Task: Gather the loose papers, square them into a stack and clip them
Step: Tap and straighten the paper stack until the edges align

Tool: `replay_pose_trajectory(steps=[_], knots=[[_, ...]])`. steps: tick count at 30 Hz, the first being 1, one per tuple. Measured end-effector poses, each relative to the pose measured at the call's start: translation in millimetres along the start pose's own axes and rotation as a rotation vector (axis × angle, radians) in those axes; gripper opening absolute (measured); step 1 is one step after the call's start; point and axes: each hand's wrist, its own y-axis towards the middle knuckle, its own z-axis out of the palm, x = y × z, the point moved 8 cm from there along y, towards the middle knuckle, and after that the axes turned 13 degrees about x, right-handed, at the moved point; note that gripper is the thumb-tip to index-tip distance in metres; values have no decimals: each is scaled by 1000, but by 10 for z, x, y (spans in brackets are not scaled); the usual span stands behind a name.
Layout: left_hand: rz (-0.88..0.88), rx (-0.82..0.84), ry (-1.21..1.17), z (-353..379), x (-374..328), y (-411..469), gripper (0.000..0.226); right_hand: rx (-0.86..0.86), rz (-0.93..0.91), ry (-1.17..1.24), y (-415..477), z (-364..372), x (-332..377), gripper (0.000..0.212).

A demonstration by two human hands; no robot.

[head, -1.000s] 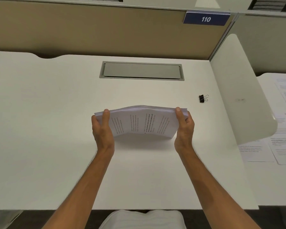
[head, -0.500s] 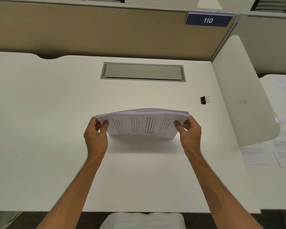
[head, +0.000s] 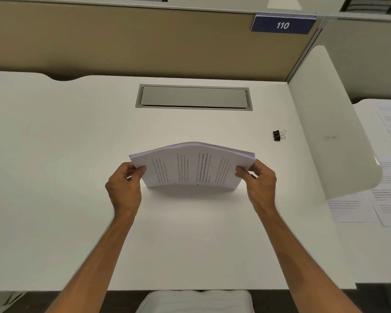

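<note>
From the head camera I see my left hand (head: 124,186) and my right hand (head: 259,180) each with a grip closed on one end of the paper stack (head: 192,168), thumbs on the near face, the other fingers hidden behind the sheets. The stack stands on its lower edge on the white worktop (head: 54,154), bowed upward in the middle, its printed lines turned sideways and too small to read. The black binder clip (head: 279,135) lies alone on the worktop, well apart to the right of the stack. Beyond the side divider (head: 325,132), more printed sheets (head: 357,208) lie on the next desk, partly cut off by the frame edge.
</note>
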Motion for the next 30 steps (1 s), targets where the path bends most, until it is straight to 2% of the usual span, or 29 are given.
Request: replay_pose_trajectory(steps=[14, 20, 25, 30], knots=[[16, 22, -49, -61, 97, -6, 11, 14, 24, 16, 43, -42, -64, 25], [9, 159, -107, 27, 185, 21, 5, 63, 39, 28, 45, 12, -103, 27], [33, 245, -179, 110, 133, 34, 12, 92, 9, 57, 64, 48, -38, 31], [34, 224, -189, 93, 109, 4, 15, 77, -15, 86, 38, 50, 3, 29]])
